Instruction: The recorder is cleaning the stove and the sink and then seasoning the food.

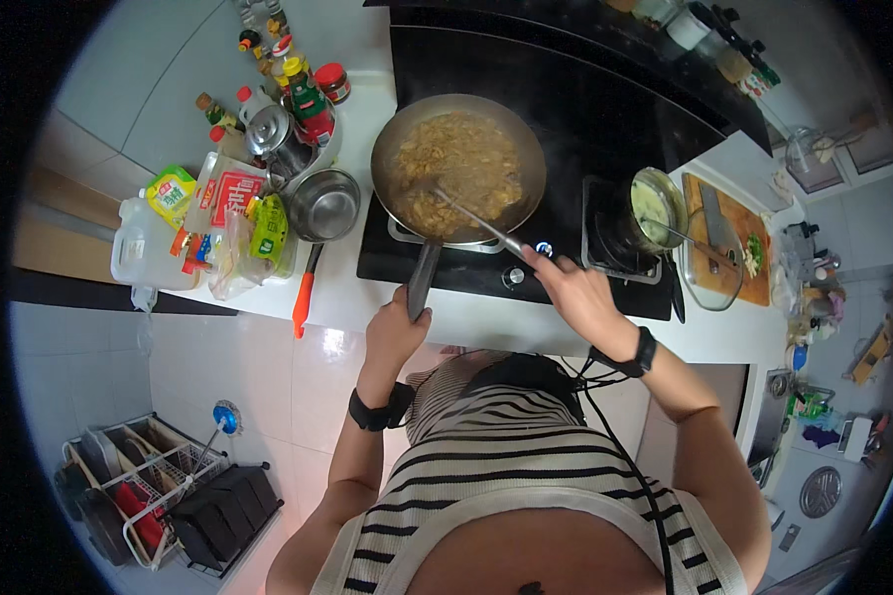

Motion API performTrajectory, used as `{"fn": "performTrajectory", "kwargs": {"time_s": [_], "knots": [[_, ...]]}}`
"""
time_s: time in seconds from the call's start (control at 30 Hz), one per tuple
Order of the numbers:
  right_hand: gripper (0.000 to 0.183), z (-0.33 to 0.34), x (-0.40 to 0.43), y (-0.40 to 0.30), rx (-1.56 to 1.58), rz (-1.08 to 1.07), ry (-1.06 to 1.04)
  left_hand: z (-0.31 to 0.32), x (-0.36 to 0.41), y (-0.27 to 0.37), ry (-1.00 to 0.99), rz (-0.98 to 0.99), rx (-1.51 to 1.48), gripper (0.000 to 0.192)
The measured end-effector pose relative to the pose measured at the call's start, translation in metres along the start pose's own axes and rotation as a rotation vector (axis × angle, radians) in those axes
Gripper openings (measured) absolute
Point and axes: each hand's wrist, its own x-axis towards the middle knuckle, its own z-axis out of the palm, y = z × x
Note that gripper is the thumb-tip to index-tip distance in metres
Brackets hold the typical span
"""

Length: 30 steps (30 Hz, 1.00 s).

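Observation:
A wide frying pan (pixel 530 152) rests on the left burner of a black gas hob (pixel 565 134), with brown food in bubbling liquid (pixel 465 167) spread across its base. My left hand (pixel 396 331) grips the pan's dark handle (pixel 423 279) near its end. In my right hand (pixel 574 290) is the handle of a metal cooking utensil (pixel 476 218), which slants into the pan. Its working end is sunk in the food, so its shape cannot be made out.
To the left stand a small steel saucepan (pixel 324 204), bottles (pixel 309 104), bagged seasonings (pixel 231 197) and a plastic jug (pixel 149 249). At right are a pot of pale green food (pixel 655 197), a glass lid (pixel 714 279) and a cutting board (pixel 755 212) bearing a cleaver (pixel 712 212).

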Motion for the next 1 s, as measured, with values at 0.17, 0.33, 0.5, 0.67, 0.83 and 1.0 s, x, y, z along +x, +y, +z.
{"fn": "performTrajectory", "kwargs": {"time_s": [0.17,0.33,0.5,0.67,0.83,1.0], "knots": [[0.052,-0.020,-0.019,0.026,-0.257,-0.090,-0.119,-0.001,-0.003,-0.002,0.009,0.005,0.003,0.045],[0.037,-0.020,0.005,0.026,-0.151,0.022,0.053,-0.001,-0.002,0.005,-0.003,0.010,0.020,0.043],[0.035,-0.030,-0.002,0.020,0.005,0.151,0.136,-0.003,0.000,0.000,-0.023,0.009,0.065,0.041],[0.034,-0.004,-0.007,0.041,0.088,0.345,0.159,0.005,0.003,0.004,-0.044,0.030,0.033,0.040],[0.029,0.060,0.006,0.055,0.527,0.437,0.306,0.027,0.001,0.022,-0.035,0.047,-0.065,0.042],[0.032,0.055,0.017,0.033,1.131,0.627,0.000,0.023,-0.001,0.017,-0.059,0.041,0.014,0.051]]}}
